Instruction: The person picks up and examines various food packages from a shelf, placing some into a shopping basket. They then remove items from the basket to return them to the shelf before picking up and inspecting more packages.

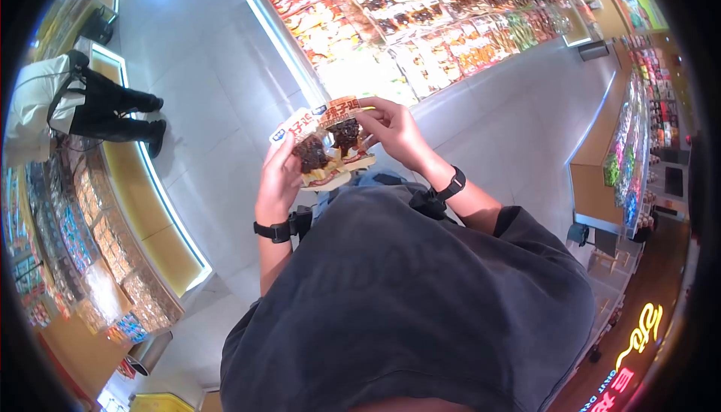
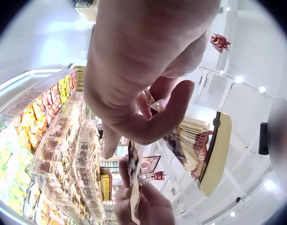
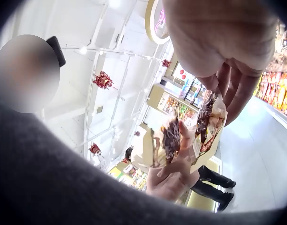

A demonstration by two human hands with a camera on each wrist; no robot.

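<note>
In the head view my left hand (image 1: 276,183) grips a snack packet (image 1: 314,155) by its left side, in front of the belly. The packet is pale, with red lettering along the top and a dark brown food area in the middle. My right hand (image 1: 402,135) pinches a second, similar packet (image 1: 345,132) near its upper right corner. The two packets stand side by side, their inner edges close together. The right wrist view shows the right packet (image 3: 210,126) edge-on under the right fingers, with the left hand (image 3: 174,178) behind it.
A lit display bin (image 1: 451,29) full of bagged snacks stands ahead. Along the left runs a shelf counter (image 1: 150,247) with packed goods, where a person in dark trousers (image 1: 113,104) stands. More stocked shelves (image 1: 631,156) line the right. Grey floor tiles (image 1: 218,149) lie between.
</note>
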